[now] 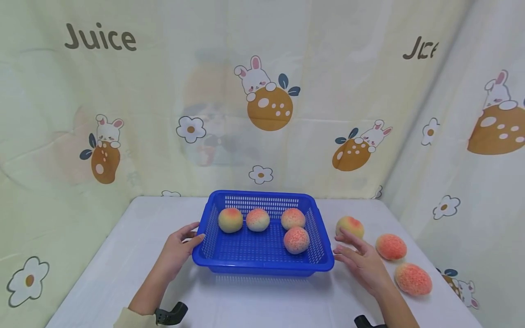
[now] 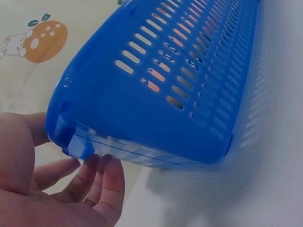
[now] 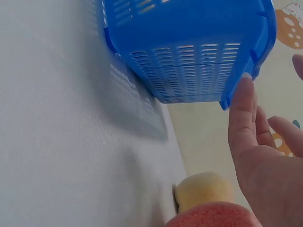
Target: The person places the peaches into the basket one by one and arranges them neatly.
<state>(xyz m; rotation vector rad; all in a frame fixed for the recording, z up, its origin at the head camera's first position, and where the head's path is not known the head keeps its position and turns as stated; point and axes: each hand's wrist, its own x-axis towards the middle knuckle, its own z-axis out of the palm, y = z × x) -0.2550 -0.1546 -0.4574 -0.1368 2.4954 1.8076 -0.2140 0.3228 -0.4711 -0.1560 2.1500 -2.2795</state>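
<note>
- Head view, nearest edge: a black wrist device (image 1: 171,314) is worn on the L wrist, w/ a beige sleeve (image 1: 133,320) just below; another black device (image 1: 366,322) is partly seen on the R wrist.
- Nearest on far R side: a coral-pink peach (image 1: 413,279) is seen on the white tabletop (image 1: 254,305); just beyond it, a redder peach (image 1: 391,247).
- R hand (image 1: 362,264): held w/ fingers spread, nothing gripped; fingertips are placed at the basket's near R corner, touching or just beside, can't tell.
- L hand (image 1: 180,248): basket rim is pinched at L end, thumb above, fingers curled under (L wrist view).
- Blue perforated basket (image 1: 262,264): held btwn both hands, mid-table; whether its base is touching the cloth can't be told.
- Inside, R side: speckled pink peach (image 1: 297,240), w/ a pink-topped peach (image 1: 293,217) right behind.
- Inside, L & ctr: yellow-green peach (image 1: 230,221), pale peach (image 1: 258,221).
- Beyond R hand, outside basket: yellow-red peach (image 1: 352,224).
- Bkgd: cream curtain (image 1: 164,82) printed w/ rabbits, fruit, flowers & "Juice".
</note>
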